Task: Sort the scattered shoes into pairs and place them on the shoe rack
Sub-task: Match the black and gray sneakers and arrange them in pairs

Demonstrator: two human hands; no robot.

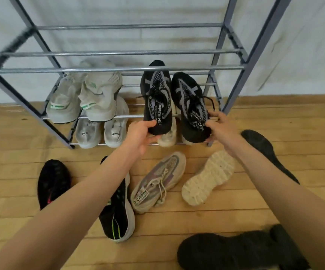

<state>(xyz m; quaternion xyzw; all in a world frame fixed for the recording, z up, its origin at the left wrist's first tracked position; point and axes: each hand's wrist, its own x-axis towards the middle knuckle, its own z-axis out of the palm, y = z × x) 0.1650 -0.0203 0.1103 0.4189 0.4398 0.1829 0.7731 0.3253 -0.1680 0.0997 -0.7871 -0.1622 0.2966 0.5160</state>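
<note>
While holding two black shoes side by side, grips each one by its heel. Left hand [142, 133] curled round the back of the left black shoe [157, 98], thumb on top and fingers under. Right hand [219, 125] curled round the back of the right black shoe [190, 102] in the same way. Both black with grey bands, dotted grey patches, black laces and white letters on the tongue. Toes pointing to the wall, heels sticking out past the front edge of the shelf, on the right half of the second shelf from the bottom of the shoe rack [118, 70]. Almost touching each other. On the left half of that same shelf, a pale pair with green marks [101, 94], side by side. On the bottom shelf, near its left end, a white pair [87, 133]; further right, under the black shoes, one more pale shoe [167, 140], blurred. Spread over the wooden floor [11, 152] in front of the rack: a black shoe with a pink mark [52, 182] on the left, a black shoe with green lines [118, 215] and a white sole partly hidden under the left arm, a grey and purple shoe [157, 182] with cream laces in the middle, a cream shoe [208, 178] turned sole up just beside it, a black sole-up shoe [260, 145] behind the right arm, and a dark shoe [235, 250] nearest on the right, too blurred to tell more.
</note>
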